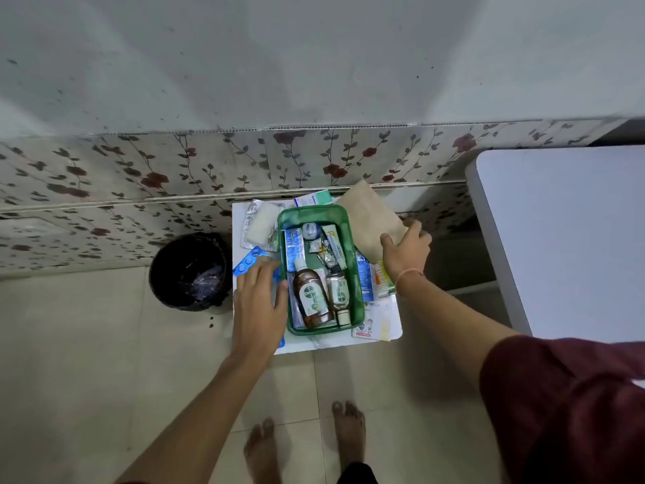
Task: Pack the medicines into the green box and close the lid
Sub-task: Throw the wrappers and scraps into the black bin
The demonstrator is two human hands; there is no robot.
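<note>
The green box stands open on a small white table. Inside lie a brown antiseptic bottle, a smaller bottle, tubes and sachets. My left hand rests flat on blue blister strips just left of the box, fingers spread. My right hand grips the lower edge of a brown paper envelope that leans at the box's right side. Silver blister strips and a white gauze pad lie at the back left. More packets lie right of the box.
A black waste bin stands on the tiled floor left of the table. A large white table fills the right side. A floral-papered wall runs behind. My bare feet stand in front.
</note>
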